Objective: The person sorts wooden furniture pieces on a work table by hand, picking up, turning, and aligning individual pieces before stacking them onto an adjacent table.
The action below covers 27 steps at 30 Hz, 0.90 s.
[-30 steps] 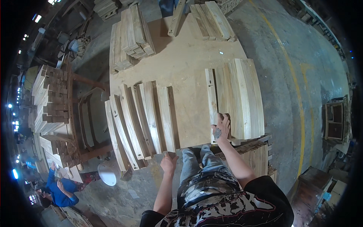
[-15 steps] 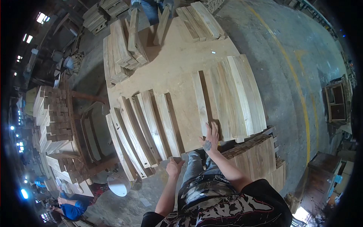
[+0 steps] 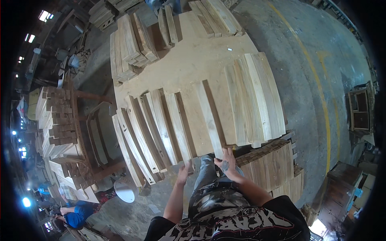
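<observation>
A single wooden board (image 3: 209, 120) lies slightly slanted on the table, its near end sticking out past the front edge. My right hand (image 3: 227, 164) is closed around that near end, thumb on the left side. My left hand (image 3: 183, 172) is just off the table edge, fingers stretched up beside the near end of another board (image 3: 179, 128), and it holds nothing. To the left lie several spaced boards (image 3: 140, 134), some with slots near their ends. On the right several boards (image 3: 251, 100) lie tight side by side.
Across the tabletop (image 3: 189, 60), a co-worker's hands hold two upright-tilted boards (image 3: 167, 28) beside a board stack (image 3: 130, 44). More boards (image 3: 215, 18) lie far right. Stacked lumber (image 3: 269, 164) stands below the table's right front. A white bucket (image 3: 125, 192) is on the floor at left.
My right hand has drawn the single board toward me and left, away from the right-hand group. My left hand's fingers have straightened. The co-worker's two boards have come together.
</observation>
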Available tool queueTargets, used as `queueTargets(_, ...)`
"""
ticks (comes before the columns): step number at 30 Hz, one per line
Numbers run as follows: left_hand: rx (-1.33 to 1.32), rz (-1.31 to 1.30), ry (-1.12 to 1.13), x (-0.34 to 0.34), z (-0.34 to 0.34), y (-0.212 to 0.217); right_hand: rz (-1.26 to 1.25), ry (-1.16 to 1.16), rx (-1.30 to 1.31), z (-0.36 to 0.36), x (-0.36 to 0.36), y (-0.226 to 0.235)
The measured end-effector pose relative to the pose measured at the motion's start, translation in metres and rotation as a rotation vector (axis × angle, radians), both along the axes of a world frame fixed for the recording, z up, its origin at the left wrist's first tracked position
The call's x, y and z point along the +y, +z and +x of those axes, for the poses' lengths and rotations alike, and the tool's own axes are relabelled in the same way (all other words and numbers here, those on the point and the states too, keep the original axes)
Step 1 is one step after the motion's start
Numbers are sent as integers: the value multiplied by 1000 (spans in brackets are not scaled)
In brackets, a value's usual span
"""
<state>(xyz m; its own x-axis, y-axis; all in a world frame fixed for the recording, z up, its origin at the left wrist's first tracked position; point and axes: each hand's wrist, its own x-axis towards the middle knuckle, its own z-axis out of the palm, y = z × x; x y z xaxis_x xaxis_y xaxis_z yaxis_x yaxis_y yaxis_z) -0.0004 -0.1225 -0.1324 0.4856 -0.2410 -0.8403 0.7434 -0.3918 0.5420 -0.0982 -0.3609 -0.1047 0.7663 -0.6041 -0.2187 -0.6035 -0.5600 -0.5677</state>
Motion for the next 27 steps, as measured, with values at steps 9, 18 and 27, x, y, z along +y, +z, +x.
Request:
queueTargets(9,198,-310,248,-13,-2,-4,1434,-178,250,-15,0,-32)
queueTargets(18,56,-60,47,-18,-16,25,1151,-70,195,-6,24,-9)
queueTargets(27,229,-297,363,-50,-25,-5,1535,-463,313,-2,25,-34)
